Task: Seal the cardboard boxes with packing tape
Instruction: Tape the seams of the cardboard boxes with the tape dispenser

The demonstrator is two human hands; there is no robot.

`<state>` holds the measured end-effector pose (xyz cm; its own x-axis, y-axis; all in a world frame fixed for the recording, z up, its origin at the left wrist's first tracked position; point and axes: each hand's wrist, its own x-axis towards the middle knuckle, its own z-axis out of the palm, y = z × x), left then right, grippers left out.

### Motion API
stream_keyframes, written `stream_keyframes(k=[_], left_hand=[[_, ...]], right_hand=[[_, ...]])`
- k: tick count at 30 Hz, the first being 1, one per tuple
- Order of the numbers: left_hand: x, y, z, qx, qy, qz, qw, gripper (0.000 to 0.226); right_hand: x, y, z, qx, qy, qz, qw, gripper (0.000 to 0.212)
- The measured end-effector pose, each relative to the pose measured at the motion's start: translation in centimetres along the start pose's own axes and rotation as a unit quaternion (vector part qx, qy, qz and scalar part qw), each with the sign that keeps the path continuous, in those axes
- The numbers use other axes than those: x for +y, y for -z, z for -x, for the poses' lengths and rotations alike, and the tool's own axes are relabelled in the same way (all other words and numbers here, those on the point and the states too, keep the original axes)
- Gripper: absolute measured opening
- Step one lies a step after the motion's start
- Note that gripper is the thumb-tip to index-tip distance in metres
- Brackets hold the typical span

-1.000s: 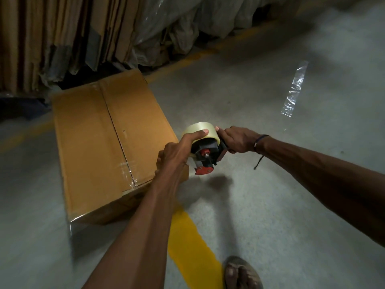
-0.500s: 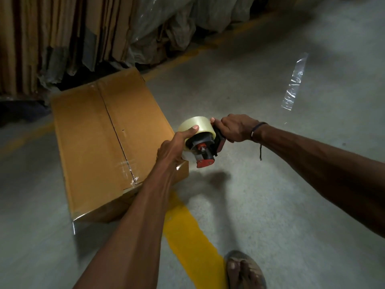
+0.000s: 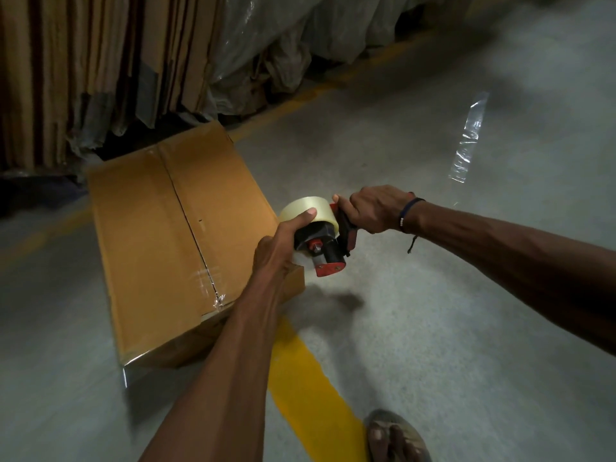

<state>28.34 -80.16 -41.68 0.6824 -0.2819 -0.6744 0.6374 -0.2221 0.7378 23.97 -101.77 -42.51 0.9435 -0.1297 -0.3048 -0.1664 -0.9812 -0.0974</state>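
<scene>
A brown cardboard box (image 3: 150,235) lies on the concrete floor at the left, its two top flaps closed along a centre seam. A short piece of clear tape crosses the near end of that seam. Above the box's right near corner I hold a red and black tape dispenser (image 3: 328,251) carrying a roll of clear tape (image 3: 308,210). My left hand (image 3: 278,251) grips the roll, thumb lying on top of it. My right hand (image 3: 373,208) grips the dispenser's handle from the right.
Flattened cardboard sheets (image 3: 83,61) and plastic-wrapped bundles (image 3: 266,45) stand along the back. A loose strip of clear tape (image 3: 468,138) lies on the floor at the right. A yellow floor line (image 3: 306,381) runs toward me, and my sandalled foot (image 3: 396,438) is at the bottom.
Both hands have lifted the dispenser slightly up and away from me. My left thumb has slid back along the top of the roll. The box has not moved.
</scene>
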Motion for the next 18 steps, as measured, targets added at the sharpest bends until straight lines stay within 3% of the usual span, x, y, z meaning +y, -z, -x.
stream_keyframes(k=[2, 5, 9, 13, 18], left_hand=[[0.0, 0.1, 0.8, 0.007, -0.014, 0.013, 1.0, 0.039], [-0.4, 0.3, 1.3, 0.038, -0.025, 0.017, 0.999, 0.04], [-1.0, 0.6, 1.0, 0.067, -0.027, -0.054, 0.996, 0.05], [-0.7, 0.6, 1.6, 0.059, -0.045, -0.097, 0.993, 0.091], [-1.3, 1.0, 1.0, 0.058, -0.039, -0.127, 0.989, 0.076]], right_hand=[[-0.2, 0.0, 0.1, 0.008, -0.007, 0.006, 1.0, 0.064], [-0.1, 0.1, 0.2, 0.02, -0.017, 0.024, 0.999, 0.066], [0.5, -0.4, 0.5, 0.048, -0.027, 0.021, 0.998, 0.067], [1.8, -1.2, 1.6, 0.117, -0.067, -0.019, 0.991, 0.07], [2.5, -3.8, 3.4, 0.199, -0.16, 0.021, 0.966, 0.067]])
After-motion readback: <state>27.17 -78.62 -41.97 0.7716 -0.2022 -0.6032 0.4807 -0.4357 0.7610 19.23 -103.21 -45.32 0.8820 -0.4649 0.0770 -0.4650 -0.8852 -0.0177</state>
